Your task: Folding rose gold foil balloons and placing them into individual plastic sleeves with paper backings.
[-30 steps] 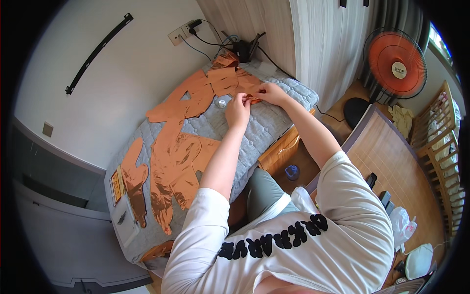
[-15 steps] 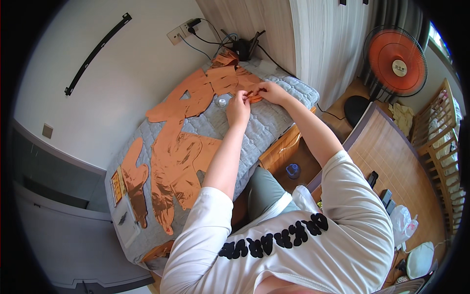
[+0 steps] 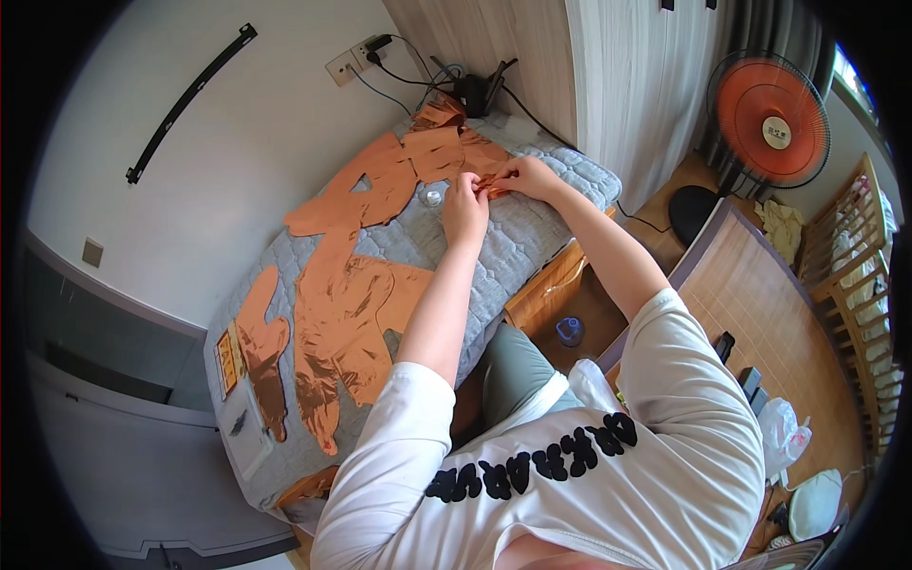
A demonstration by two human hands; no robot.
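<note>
Shiny copper-coloured foil sheets (image 3: 332, 256), cut into curved shapes, are spread over a grey quilted bed cover (image 3: 518, 242). At the bed's far right part, my left hand (image 3: 465, 207) and my right hand (image 3: 528, 179) meet with fingers closed on a small copper-coloured foil piece (image 3: 493, 188). Its lower edge shows between the hands; the fingertips hide much of the rest. A small white round object (image 3: 432, 199) lies on the cover just left of my left hand. A separate narrow foil piece (image 3: 264, 356) rests near the bed's left end.
Beside the wall stands a black router (image 3: 472, 92) with cables running to a wall socket (image 3: 353, 63). A white flat box (image 3: 245, 429) lies at the bed's near left. To the right are an orange round heater or fan (image 3: 768, 119) and a wooden crib (image 3: 850, 256).
The fingers of both hands have drawn slightly closer together over the foil piece, and less of it shows. The spread sheets have stayed in place.
</note>
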